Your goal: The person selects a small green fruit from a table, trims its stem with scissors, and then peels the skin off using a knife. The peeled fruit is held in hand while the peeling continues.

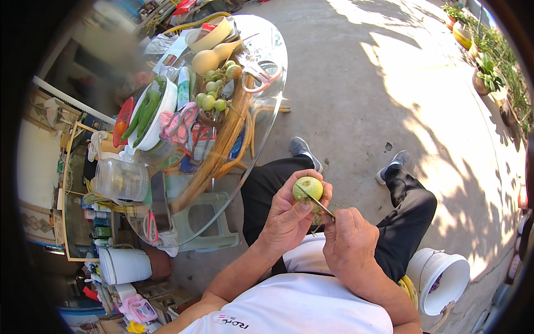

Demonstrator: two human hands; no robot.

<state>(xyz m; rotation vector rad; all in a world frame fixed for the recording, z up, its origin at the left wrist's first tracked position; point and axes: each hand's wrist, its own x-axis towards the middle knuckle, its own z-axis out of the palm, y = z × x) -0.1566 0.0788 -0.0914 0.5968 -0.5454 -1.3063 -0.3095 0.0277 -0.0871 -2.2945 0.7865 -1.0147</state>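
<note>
In my left hand (288, 213) I hold a round pale-green fruit or vegetable (308, 188), possibly a green tomato, above my lap. My right hand (352, 242) grips a small narrow knife (319, 203), its blade lying against the side of the green fruit. The knife's handle is hidden inside my fingers. Bits of dry stem hang below the fruit. On the glass table (270, 125) to the left lies a bunch of similar round green fruits (210, 94), with scissors (262, 79) beside them.
A bottle gourd (212, 58), a white bowl (164, 112) of long green vegetables, a pink knitted cloth (179, 123), a cleaver-like blade (159, 192) and a clear plastic jar (121, 179) are on the glass table. A green plastic stool (200, 242) stands below. At the right is a white bucket (444, 288).
</note>
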